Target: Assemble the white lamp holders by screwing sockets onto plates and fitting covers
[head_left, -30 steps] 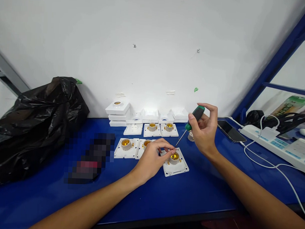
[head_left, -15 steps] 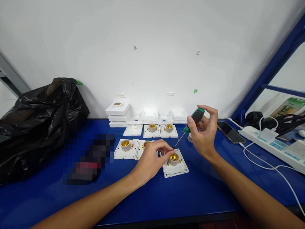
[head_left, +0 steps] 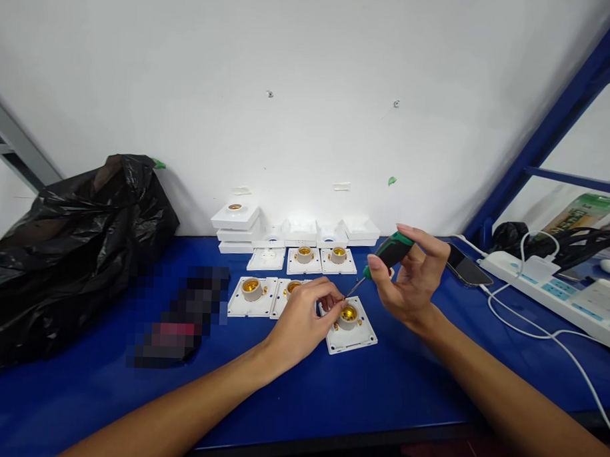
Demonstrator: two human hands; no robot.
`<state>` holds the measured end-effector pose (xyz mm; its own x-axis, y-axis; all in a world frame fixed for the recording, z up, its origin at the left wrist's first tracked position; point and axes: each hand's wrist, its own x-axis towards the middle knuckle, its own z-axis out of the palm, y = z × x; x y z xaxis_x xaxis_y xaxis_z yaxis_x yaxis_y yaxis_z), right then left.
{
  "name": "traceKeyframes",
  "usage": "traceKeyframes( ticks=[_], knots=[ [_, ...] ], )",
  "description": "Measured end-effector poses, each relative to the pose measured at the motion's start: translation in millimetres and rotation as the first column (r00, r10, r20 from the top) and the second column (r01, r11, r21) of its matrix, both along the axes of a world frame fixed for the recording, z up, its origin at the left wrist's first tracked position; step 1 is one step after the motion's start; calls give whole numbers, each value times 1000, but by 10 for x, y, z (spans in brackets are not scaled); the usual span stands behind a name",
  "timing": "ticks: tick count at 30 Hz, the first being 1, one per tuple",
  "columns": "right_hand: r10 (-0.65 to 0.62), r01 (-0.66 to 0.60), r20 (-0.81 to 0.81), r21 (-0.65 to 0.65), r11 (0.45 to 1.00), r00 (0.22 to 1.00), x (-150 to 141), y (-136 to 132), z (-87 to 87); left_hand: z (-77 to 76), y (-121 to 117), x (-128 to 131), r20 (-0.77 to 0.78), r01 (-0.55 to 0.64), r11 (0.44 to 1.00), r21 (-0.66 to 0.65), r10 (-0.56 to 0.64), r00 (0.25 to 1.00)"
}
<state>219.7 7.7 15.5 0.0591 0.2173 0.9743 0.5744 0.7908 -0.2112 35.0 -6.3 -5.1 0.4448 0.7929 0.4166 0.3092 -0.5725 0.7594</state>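
Note:
A green-and-black screwdriver (head_left: 390,253) is held by its handle between the thumb and fingers of my right hand (head_left: 410,279). Its shaft slants down and left to the fingertips of my left hand (head_left: 309,312). Those fingertips are pinched together at the tool's tip; what they hold there is too small to name. Just under them, a white square lamp holder base (head_left: 352,337) with a brass-lined round socket (head_left: 349,315) lies on the blue table. My left hand partly covers another lamp holder (head_left: 291,288) behind it.
More lamp holders (head_left: 253,293) and stacked white covers (head_left: 238,219) stand toward the wall. A black plastic bag (head_left: 79,247) fills the left side, with a blurred dark item (head_left: 186,318) beside it. At right lie a phone (head_left: 466,266), a power strip (head_left: 557,290) and white cables (head_left: 531,335).
My right hand has moved slightly down and right, and the screwdriver now leans at a lower angle. My left hand and the lamp holder base have barely moved.

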Motion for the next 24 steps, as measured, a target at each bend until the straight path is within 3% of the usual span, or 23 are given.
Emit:
traceKeyframes(
  ticks=[7,17,24],
  knots=[
    [25,-33,78,102,994,997,1,12,9,10,12,-2,-16,-15,1000,14,15,1000],
    [22,-24,-79,-21,999,997,4,-9,67,15,-3,9,-32,-31,999,-29,31,999],
    [34,-37,-74,-36,999,997,22,31,30,-16,-13,-9,-209,12,997,-71,-27,977]
  ],
)
